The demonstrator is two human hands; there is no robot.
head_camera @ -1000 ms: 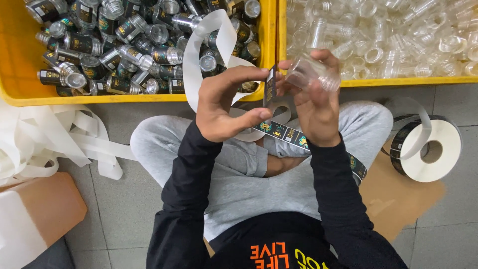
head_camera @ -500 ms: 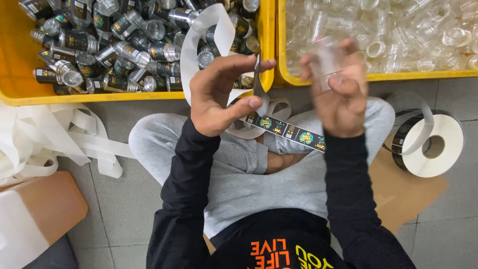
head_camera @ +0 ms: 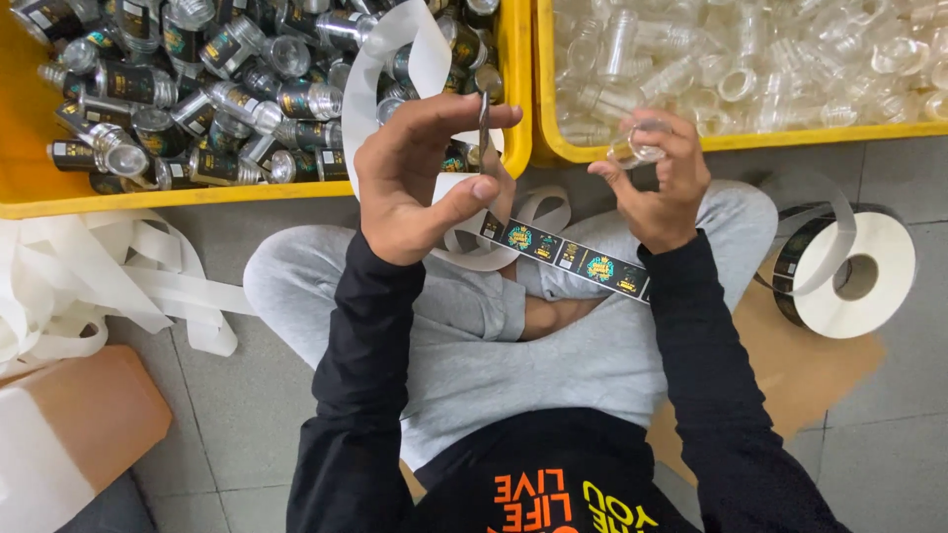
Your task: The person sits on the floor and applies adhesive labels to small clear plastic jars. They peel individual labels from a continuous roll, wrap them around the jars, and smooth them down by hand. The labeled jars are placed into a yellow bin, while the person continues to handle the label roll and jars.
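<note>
Two hands [head_camera: 420, 178], one clear bottle [head_camera: 642, 145]

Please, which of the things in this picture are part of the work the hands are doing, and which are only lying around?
In the work:
left hand pinching a label
right hand holding a clear bottle
label strip
label roll
yellow crate of labelled bottles
yellow crate of clear bottles

Lying about:
used white backing paper
cardboard box

My sleeves [head_camera: 360, 395] are black and my trousers [head_camera: 474, 345] pale grey. The label strip [head_camera: 568, 259] is black with gold and green emblems on white backing. Both crates [head_camera: 518, 89] are yellow; the left bottles [head_camera: 212, 89] wear black labels, the right bottles [head_camera: 750, 59] are clear. The floor [head_camera: 889, 395] is grey tile.
</note>
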